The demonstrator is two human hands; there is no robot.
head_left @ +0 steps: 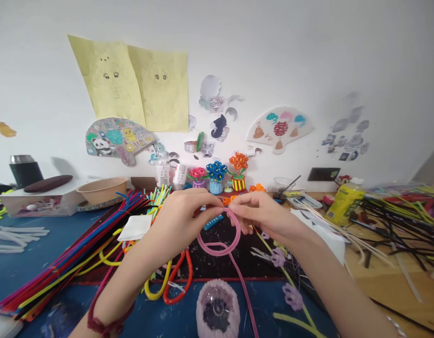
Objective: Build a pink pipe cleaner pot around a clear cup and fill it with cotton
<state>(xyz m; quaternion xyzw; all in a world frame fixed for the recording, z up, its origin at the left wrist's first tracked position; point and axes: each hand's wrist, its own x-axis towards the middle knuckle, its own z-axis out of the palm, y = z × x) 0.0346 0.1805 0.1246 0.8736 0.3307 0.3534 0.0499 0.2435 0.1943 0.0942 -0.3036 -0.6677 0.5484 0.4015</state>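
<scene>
Over dark mat (209,270), left hand (188,211) and right hand (261,209) nearly meet, fingertips of both pinched on pink pipe cleaner (217,253). Pipe cleaner curls into loop below fingers, long tail trailing down toward viewer, just beside fuzzy-rimmed clear dome (217,310). Multicoloured bundle (72,253) lies left; lilac flowers (277,257) right, near forearm; blue potted flowers (217,172) stand beyond hands.

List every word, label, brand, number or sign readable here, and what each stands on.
"囍", in red: the white fan-shaped piece.
Too blurred to read: the label on the yellow bottle.
Too small to read: markings on the blue item.
</scene>
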